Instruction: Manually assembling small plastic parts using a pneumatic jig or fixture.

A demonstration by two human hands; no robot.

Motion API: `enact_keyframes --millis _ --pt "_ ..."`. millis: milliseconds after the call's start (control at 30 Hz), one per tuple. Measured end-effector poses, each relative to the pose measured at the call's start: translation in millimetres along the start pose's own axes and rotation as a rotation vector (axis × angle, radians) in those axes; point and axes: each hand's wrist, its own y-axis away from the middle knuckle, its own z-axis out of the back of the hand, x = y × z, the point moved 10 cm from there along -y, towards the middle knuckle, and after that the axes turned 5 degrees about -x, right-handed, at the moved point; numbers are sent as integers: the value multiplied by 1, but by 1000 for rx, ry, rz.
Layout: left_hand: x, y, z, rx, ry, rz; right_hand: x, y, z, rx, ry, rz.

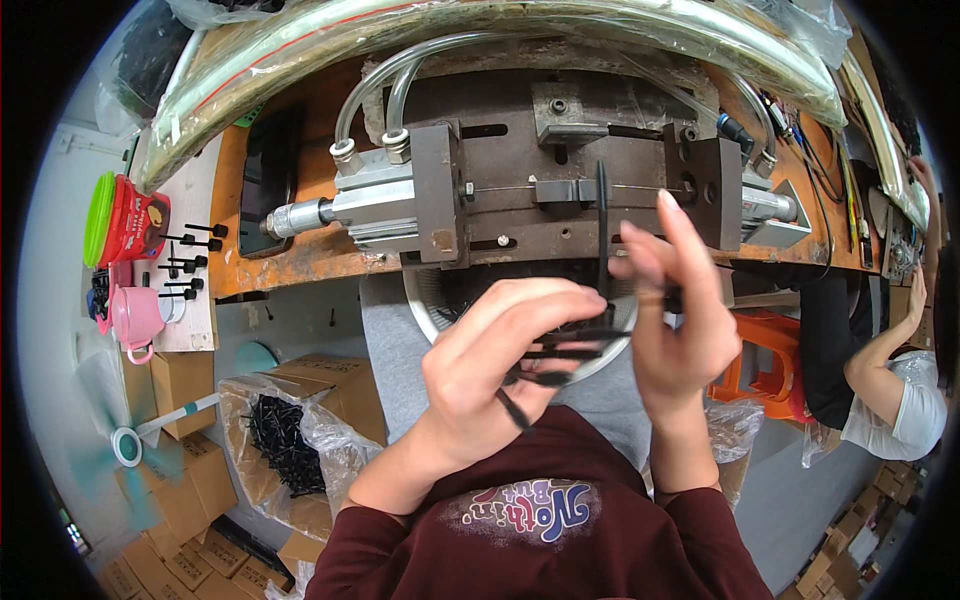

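My left hand (500,345) is closed around several thin black plastic sticks (550,378), which fan out below its fingers. One long black stick (602,215) rises from beside its fingertips, its top overlapping the machine. To the right of that stick is my right hand (685,310), fingers spread and partly blurred, with no held thing visible. Behind the hands, a metal clamping machine (560,225) has a cylinder (375,210) at each side and a small grey block (565,190) in its middle. Beneath the hands, a white-rimmed basket (425,310) over my lap contains dark pieces.
On the left ledge are loose black pieces (190,265), a pink cup (137,315) and a red tub (140,220). A plastic-lined box (290,440) holds black parts below, near a fan (127,447). At right are an orange stool (765,365) and another person's arm (910,325).
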Motion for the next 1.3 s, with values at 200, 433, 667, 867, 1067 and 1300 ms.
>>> enact_keyframes --millis 200,433,667,867,1067,1300 --pt "5 -6 -15 117 -418 -107 -38 20 13 119 -464 -551" --pt "-2 -18 -28 178 -632 -169 -39 20 20 99 -855 -731" --pt "2 -22 -27 179 -628 -160 -30 5 46 -4 -504 -512" --pt "2 -22 -26 150 -619 -165 -29 8 71 -182 -563 -420" --pt "4 -20 -21 146 -479 -120 -24 -4 46 -33 -687 -418" --pt "30 5 5 139 219 325 3 -8 13 273 -190 -149"
